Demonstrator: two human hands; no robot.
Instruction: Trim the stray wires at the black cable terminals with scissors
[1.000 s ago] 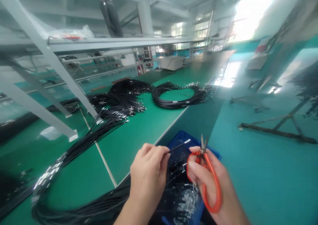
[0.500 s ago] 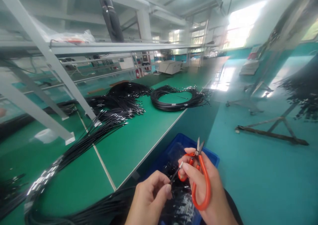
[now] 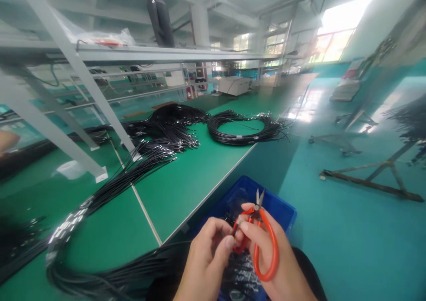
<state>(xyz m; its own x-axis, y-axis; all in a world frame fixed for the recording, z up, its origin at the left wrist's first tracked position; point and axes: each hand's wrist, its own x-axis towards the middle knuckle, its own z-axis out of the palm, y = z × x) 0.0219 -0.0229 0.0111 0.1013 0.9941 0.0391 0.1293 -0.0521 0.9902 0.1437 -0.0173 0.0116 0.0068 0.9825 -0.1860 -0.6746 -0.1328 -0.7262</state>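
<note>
My left hand (image 3: 209,254) is closed in a pinch on the end of a thin black cable (image 3: 236,227). Beside it, my right hand (image 3: 266,241) holds scissors (image 3: 275,252) with orange handles looped around the palm, blades pointing up and slightly apart. The thumb and fingers of that same hand also meet the pale tip of the cable. Much of the cable end is hidden by fingers. Below both hands sits a blue bin (image 3: 282,210) with dark pieces and clear plastic inside.
A taped bundle of black cables (image 3: 129,272) curves across the green table (image 3: 186,181) on the left. A coiled cable ring (image 3: 239,137) and heaped cables (image 3: 179,115) lie farther back. White shelf posts (image 3: 83,81) rise at left; a wheeled stand (image 3: 372,181) is right. Another person's blurred hand (image 3: 8,140) shows far left.
My hands have drawn closer together, and less of the cable end shows between them. The scissors sit slightly farther left. The whole view has shifted a little.
</note>
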